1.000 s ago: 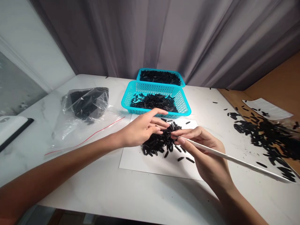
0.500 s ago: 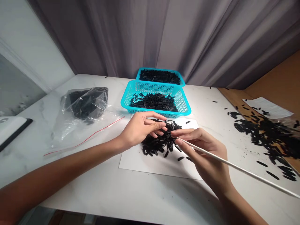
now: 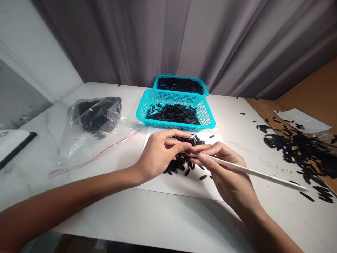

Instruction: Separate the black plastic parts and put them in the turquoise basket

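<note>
My right hand [image 3: 231, 175] pinches a thin white stick [image 3: 258, 172] between thumb and fingers, its far length slanting down to the right. Opposite it, my left hand [image 3: 156, 154] has its thumb and fingers drawn together, the thumb at the right fingertips. What lies between the left fingers is too small to make out. Under both hands, a pile of narrow black pieces [image 3: 172, 168] rests on a white sheet [image 3: 158, 185]; the hands cover part of it. Just beyond stands a blue perforated basket [image 3: 210, 121] with more black pieces in it.
Behind is a second blue basket [image 3: 155, 84], filled with black pieces. On the left lie a clear bag [image 3: 71, 140] with dark contents and a white device [image 3: 13, 144]. Scattered black pieces [image 3: 297, 151] and a paper [image 3: 302, 119] are at right. A grey curtain [image 3: 173, 38] hangs behind.
My hands have come together over the pile, my left moving slightly right and down. The white stick has swung, and its far end now shows within the picture.
</note>
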A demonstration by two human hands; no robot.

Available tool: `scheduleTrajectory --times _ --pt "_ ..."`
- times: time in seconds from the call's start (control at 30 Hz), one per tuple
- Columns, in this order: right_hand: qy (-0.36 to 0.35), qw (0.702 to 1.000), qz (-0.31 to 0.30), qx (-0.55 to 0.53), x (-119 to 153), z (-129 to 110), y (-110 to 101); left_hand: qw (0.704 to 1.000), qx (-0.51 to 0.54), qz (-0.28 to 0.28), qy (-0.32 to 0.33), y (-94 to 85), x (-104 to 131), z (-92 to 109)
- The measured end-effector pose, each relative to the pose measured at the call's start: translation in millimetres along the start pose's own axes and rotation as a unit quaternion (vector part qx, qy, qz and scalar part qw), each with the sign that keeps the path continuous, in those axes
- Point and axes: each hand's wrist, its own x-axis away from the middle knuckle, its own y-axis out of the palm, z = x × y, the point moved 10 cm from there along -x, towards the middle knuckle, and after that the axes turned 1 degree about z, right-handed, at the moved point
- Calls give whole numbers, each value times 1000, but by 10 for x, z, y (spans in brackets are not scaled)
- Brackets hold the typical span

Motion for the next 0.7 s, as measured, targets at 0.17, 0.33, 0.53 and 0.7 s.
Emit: scheduleTrajectory --times 0.17,0.33,0.53,0.7 --pt "31 999 5 -41 -38 48 -11 1000 -14 22 -2 -22 13 25" --pt "18 999 6 -28 -35 31 -43 1000 26 -3 -13 18 4 29" --pt "-40 998 43 31 -25 -85 -152 996 52 -50 -50 44 -64 14" --pt "-104 986 64 115 41 -250 -169 990 -50 -110 -68 91 -79 28"
